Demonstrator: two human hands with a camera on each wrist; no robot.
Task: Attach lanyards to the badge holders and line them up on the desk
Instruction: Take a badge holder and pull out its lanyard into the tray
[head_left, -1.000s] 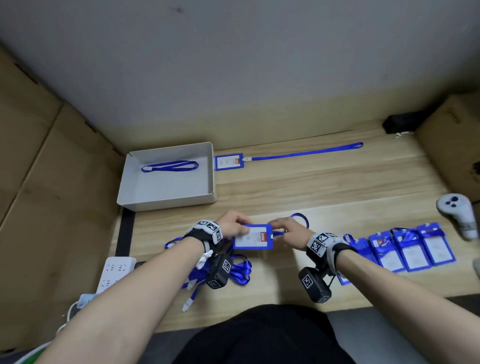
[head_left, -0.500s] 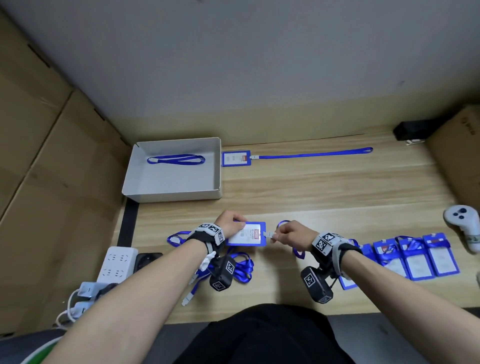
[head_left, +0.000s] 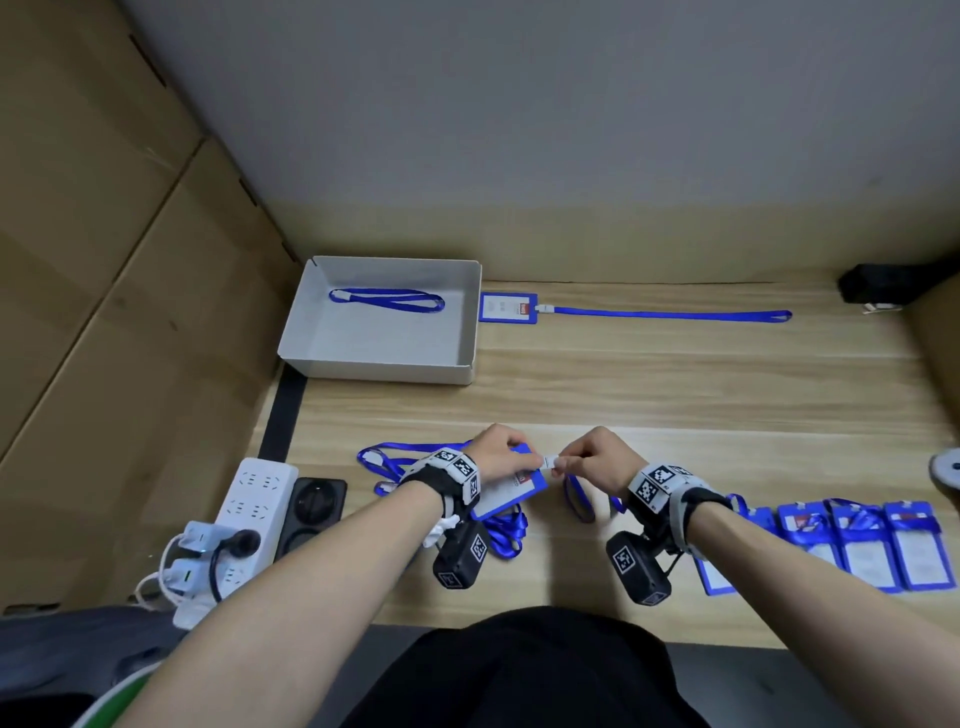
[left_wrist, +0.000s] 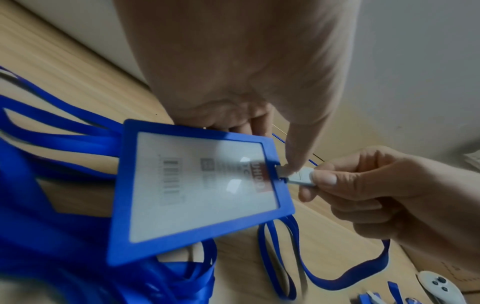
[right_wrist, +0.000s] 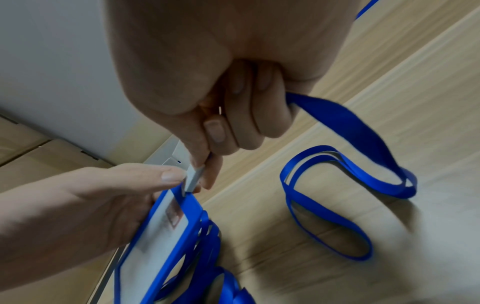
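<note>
My left hand (head_left: 501, 454) grips a blue badge holder (head_left: 511, 491) (left_wrist: 197, 191) just above the desk, its thumb tip on the slot at the holder's top edge. My right hand (head_left: 597, 460) pinches the white lanyard clip (head_left: 550, 461) (left_wrist: 298, 176) (right_wrist: 192, 176) against that slot. The clip's blue lanyard (head_left: 579, 499) (right_wrist: 337, 197) loops out of my right fist onto the wood. A finished badge holder (head_left: 508, 307) with its lanyard (head_left: 670, 313) stretched straight lies at the back of the desk.
A grey box (head_left: 311, 322) at back left holds one lanyard (head_left: 387, 300). Loose lanyards (head_left: 395, 457) pile under my left wrist. Several badge holders (head_left: 872, 545) lie in a row at right. A power strip (head_left: 244, 514) is at left, a white controller (head_left: 948, 467) at the right edge.
The two hands have closed together: the clip, which was a short way right of the holder, now sits at its slot. The holder is tilted more.
</note>
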